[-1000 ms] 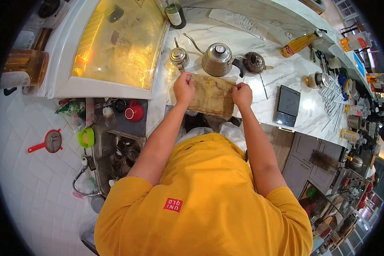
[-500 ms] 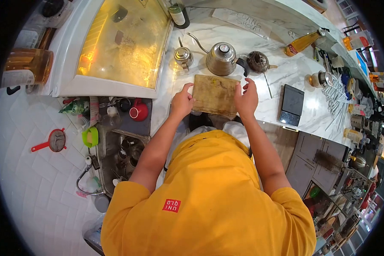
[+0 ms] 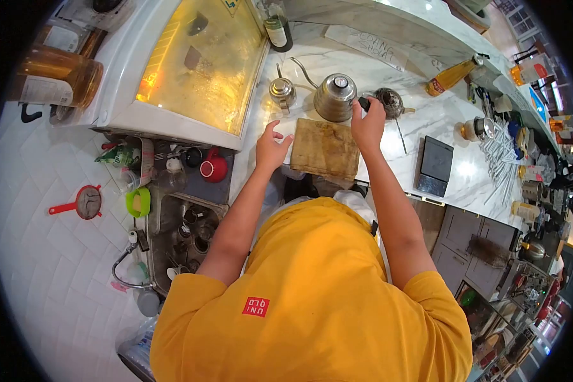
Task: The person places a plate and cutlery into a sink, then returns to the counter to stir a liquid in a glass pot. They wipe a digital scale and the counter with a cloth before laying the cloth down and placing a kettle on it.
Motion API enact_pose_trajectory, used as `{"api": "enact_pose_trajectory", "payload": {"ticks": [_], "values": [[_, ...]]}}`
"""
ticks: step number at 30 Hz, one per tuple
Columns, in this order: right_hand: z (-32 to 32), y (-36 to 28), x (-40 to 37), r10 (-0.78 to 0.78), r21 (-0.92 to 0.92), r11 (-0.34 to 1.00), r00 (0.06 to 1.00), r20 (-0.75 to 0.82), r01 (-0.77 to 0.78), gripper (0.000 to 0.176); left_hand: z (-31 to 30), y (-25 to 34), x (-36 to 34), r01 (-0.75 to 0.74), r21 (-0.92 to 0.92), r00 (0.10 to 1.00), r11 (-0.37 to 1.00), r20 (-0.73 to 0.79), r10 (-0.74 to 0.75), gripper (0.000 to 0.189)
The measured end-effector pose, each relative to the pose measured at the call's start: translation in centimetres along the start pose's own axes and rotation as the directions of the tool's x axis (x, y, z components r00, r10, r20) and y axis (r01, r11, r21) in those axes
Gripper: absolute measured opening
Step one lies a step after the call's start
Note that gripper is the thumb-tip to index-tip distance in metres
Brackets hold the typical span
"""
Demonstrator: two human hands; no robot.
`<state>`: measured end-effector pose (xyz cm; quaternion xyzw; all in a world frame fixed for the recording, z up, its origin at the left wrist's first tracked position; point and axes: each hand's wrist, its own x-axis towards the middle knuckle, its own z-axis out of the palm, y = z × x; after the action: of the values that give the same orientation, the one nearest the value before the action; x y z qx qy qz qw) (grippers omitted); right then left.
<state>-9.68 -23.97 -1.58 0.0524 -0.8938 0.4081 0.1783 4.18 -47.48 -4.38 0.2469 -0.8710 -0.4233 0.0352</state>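
Observation:
A wooden cutting board (image 3: 325, 149), worn and stained, lies at the counter's front edge. My left hand (image 3: 272, 148) is beside its left edge, fingers apart and holding nothing. Behind the board stands a steel gooseneck kettle (image 3: 335, 97) with its spout pointing to the back left. My right hand (image 3: 369, 124) has its fingers around the kettle's black handle (image 3: 364, 102), partly covering it. A small steel pot with a thin spout (image 3: 282, 92) stands left of the kettle. To its right is a dark-filled glass pot (image 3: 389, 99).
A black scale (image 3: 435, 165) lies on the counter at right. Farther right are a glass jar (image 3: 477, 129) and many metal straws (image 3: 500, 149). A yellow bottle (image 3: 451, 77) lies toward the back. At left are a glass-fronted cabinet (image 3: 194, 70) and a sink (image 3: 162, 239) holding dishes.
My right hand has moved from the board's right edge up to the kettle handle. My left hand has come off the board's left edge and opened. The view has shifted slightly.

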Motion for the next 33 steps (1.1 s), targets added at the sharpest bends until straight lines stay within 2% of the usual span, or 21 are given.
{"api": "enact_pose_trajectory", "payload": {"ticks": [1, 2, 4, 7, 10, 13, 20, 30, 33], "values": [[0.1, -0.2, 0.1, 0.006, 0.000, 1.000, 1.000, -0.016, -0.006, 0.040, 0.1, -0.1, 0.0, -0.001, -0.015, 1.000, 1.000, -0.004, 0.001, 0.064], [-0.1, -0.1, 0.3, 0.123, 0.055, 0.990, 0.989, 0.079, -0.128, 0.042, 0.1, -0.2, -0.1, 0.004, -0.036, 1.000, 0.999, 0.002, -0.003, 0.062], [-1.5, -1.4, 1.1, 0.332, 0.123, 0.918, 0.901, 0.280, -0.376, 0.045, 0.3, -0.4, -0.3, 0.013, -0.078, 1.000, 0.997, 0.016, -0.012, 0.058], [-0.2, 0.5, 1.3, 0.286, 0.267, 0.897, 0.922, 0.260, -0.353, 0.046, 0.4, -0.7, -1.0, 0.038, -0.115, 0.999, 0.993, 0.031, -0.035, 0.054], [-0.1, 0.7, 1.1, 0.319, 0.320, 0.857, 0.903, 0.286, -0.404, 0.042, 0.5, -1.2, -1.7, 0.057, -0.157, 0.998, 0.986, 0.029, -0.053, 0.053], [0.6, 1.4, 0.7, 0.307, 0.350, 0.858, 0.921, 0.239, -0.376, 0.040, 0.1, -1.5, -2.6, 0.058, -0.174, 0.998, 0.983, 0.014, -0.056, 0.052], [-0.3, 1.8, -0.9, 0.368, 0.486, 0.774, 0.913, 0.176, -0.406, 0.034, -0.7, -2.7, -3.0, 0.085, -0.120, 0.996, 0.989, -0.002, -0.085, 0.051], [-5.8, -1.5, -1.2, 0.393, 0.520, 0.748, 0.907, 0.153, -0.412, 0.034, 1.0, -2.1, -2.4, 0.024, -0.164, 0.998, 0.986, 0.053, -0.015, 0.047], [-7.4, -2.2, -2.4, 0.461, 0.469, 0.729, 0.864, 0.201, -0.499, 0.035, 1.5, -2.4, -2.4, 0.020, -0.177, 0.998, 0.984, 0.068, -0.008, 0.047]]}}
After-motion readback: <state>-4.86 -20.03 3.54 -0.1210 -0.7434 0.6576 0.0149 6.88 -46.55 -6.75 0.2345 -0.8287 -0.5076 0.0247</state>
